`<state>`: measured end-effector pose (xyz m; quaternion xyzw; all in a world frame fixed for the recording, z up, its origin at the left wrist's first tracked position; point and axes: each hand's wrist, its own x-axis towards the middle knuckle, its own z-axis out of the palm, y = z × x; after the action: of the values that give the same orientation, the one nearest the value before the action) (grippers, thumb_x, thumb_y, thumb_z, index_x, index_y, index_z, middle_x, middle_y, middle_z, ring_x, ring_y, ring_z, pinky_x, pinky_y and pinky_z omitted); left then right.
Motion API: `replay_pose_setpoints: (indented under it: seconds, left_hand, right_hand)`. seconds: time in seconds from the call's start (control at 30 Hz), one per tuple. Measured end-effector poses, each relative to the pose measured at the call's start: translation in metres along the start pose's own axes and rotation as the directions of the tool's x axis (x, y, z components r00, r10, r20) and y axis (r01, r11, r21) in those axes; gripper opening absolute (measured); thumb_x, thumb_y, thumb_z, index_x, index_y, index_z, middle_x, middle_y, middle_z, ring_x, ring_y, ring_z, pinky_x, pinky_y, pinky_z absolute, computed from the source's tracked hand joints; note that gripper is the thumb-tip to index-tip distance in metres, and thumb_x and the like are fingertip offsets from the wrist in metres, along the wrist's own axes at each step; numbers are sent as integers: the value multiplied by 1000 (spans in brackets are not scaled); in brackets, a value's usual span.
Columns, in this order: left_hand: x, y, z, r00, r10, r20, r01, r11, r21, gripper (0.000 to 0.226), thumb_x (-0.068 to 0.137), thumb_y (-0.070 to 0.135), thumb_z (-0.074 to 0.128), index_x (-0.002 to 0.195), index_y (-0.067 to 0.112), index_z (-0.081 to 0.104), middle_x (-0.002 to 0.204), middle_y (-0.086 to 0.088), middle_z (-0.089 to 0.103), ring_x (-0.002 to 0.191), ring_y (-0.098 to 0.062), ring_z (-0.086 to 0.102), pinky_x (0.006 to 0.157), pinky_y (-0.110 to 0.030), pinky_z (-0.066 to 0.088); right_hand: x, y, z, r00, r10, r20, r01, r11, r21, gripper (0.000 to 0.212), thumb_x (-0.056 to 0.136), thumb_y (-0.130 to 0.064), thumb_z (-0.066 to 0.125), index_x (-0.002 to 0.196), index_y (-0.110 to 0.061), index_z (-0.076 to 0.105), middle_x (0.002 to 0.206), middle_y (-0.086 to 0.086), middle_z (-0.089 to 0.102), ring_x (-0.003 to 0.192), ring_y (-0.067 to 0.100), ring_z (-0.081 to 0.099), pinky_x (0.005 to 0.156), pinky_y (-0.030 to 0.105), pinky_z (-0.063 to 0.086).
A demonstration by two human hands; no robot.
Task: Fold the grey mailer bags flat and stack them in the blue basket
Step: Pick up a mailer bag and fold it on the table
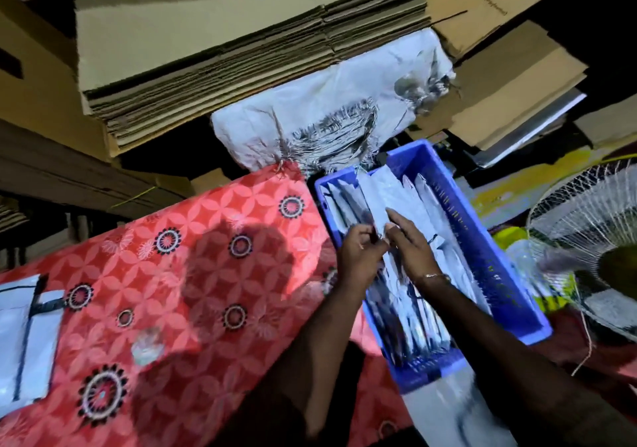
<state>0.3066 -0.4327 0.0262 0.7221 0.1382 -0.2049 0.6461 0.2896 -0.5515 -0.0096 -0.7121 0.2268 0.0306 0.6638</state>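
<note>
A blue plastic basket [482, 236] stands at the right edge of the red-clothed table, filled with several folded grey mailer bags [427, 198] set on edge in rows. Both my hands are inside the basket near its middle. My left hand [358, 250] has its fingers curled and pinches the edge of a folded bag. My right hand [412, 246] lies with straight fingers pressing on a folded bag [382, 188] beside it. A flat pile of unfolded grey mailer bags [24, 336] lies at the table's left edge.
The table carries a red floral cloth [172, 274]. Stacks of flattened cardboard boxes [213, 67] fill the back, with a crumpled white sack [327, 101] below them. A white fan [593, 239] stands right of the basket.
</note>
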Motion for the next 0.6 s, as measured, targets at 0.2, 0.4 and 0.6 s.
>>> replay_pose_setpoints:
  seconds: [0.2, 0.4, 0.6]
  left_hand:
    - [55, -3, 33, 990, -40, -135, 62, 986, 158, 22, 84, 8, 78, 99, 14, 63, 81, 5, 62, 78, -18, 61, 72, -25, 45]
    - [88, -18, 41, 971, -44, -234, 121, 939, 322, 21, 81, 12, 80, 97, 13, 66, 83, 2, 65, 84, -22, 67, 76, -28, 53]
    - [95, -29, 41, 964, -4, -265, 113, 911, 398, 20, 82, 15, 78, 99, 13, 68, 84, 4, 66, 85, -20, 67, 71, -23, 47]
  right_hand:
    - [64, 12, -14, 997, 70, 18, -68, 993, -95, 32, 97, -20, 65, 129, -13, 66, 122, 3, 68, 105, 11, 61, 93, 24, 44]
    - [98, 30, -19, 999, 34, 9, -27, 908, -417, 50, 85, -45, 68, 120, -11, 71, 129, 17, 62, 124, 30, 54, 101, 28, 38]
    - [113, 36, -34, 991, 117, -67, -131, 719, -683, 75, 74, -72, 72, 135, -30, 60, 154, 15, 39, 148, 33, 22, 117, 49, 23]
